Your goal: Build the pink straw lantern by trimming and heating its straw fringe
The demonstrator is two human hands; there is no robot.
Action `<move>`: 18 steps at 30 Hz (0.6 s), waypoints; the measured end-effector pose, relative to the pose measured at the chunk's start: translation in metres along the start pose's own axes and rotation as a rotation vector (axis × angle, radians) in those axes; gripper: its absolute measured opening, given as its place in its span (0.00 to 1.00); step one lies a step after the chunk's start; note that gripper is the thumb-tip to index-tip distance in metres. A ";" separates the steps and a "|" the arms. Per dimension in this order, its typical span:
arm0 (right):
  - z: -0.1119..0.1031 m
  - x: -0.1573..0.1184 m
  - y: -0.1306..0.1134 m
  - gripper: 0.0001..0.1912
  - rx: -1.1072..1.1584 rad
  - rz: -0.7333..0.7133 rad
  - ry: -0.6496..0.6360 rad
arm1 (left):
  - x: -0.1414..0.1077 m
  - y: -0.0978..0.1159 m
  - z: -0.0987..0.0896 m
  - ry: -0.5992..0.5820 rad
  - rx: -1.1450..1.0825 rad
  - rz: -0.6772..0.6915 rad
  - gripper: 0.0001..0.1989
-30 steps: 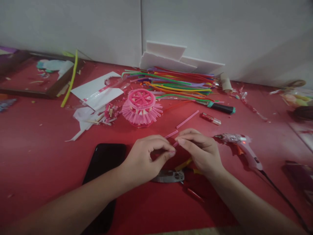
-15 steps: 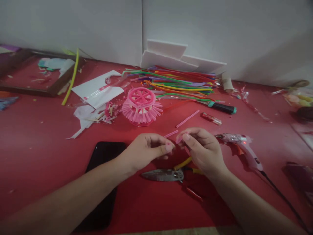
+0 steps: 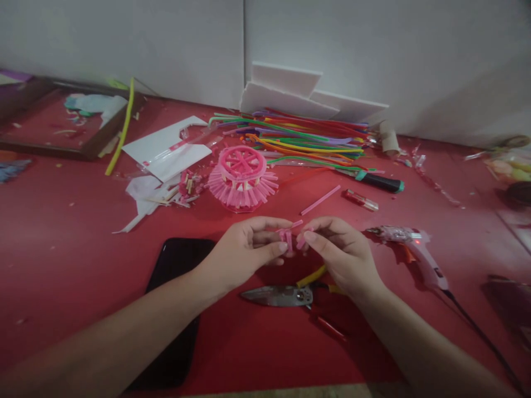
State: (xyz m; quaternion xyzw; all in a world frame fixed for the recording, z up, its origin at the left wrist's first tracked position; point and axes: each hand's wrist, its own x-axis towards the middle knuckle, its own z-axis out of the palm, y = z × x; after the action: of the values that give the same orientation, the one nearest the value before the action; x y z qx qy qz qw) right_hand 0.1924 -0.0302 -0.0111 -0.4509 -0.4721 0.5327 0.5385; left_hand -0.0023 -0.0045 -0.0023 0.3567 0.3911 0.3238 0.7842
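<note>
Short pink straw pieces [image 3: 286, 239] are pinched between the thumb and fingers of my left hand [image 3: 253, 243]. My right hand [image 3: 338, 246] is closed with a small pink piece [image 3: 302, 239] at its fingertips, close beside those pieces. The two hands nearly meet above the red table. Just past my fingers lies a thin pink straw [image 3: 320, 200]. Farther back stands a round pink craft piece [image 3: 243, 179], with a wheel-like top and a fringe of short straw lengths. Scissors [image 3: 277, 296] with a broad metal blade lie below my hands, their handles partly hidden by my right hand.
A pink glue gun [image 3: 404, 236] with a lit red light and trailing cable lies right. A black phone [image 3: 176, 276] is under my left forearm. Colourful pipe cleaners [image 3: 307, 132], a black-handled cutter [image 3: 379, 181], a lighter [image 3: 360, 199] and paper scraps [image 3: 143, 193] lie behind.
The pink straw pieces in my left hand now show between its thumb and fingers. My hands have turned slightly and stay close together; the view has shifted a little.
</note>
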 end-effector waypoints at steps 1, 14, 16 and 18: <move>0.000 0.000 0.001 0.08 0.011 0.008 -0.003 | 0.000 -0.001 0.000 0.007 0.018 0.005 0.23; 0.000 0.000 0.000 0.11 0.066 0.049 0.025 | -0.004 -0.001 0.001 -0.017 0.446 0.132 0.16; 0.000 0.000 0.000 0.10 0.068 0.050 0.028 | -0.005 0.000 0.002 -0.041 0.512 0.146 0.13; 0.000 0.000 0.000 0.10 0.070 0.046 0.032 | -0.006 0.001 0.003 -0.063 0.558 0.152 0.10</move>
State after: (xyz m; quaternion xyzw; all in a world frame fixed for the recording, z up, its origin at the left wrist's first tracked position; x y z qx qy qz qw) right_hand 0.1927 -0.0298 -0.0111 -0.4511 -0.4341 0.5539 0.5489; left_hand -0.0031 -0.0100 0.0019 0.5969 0.4126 0.2502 0.6410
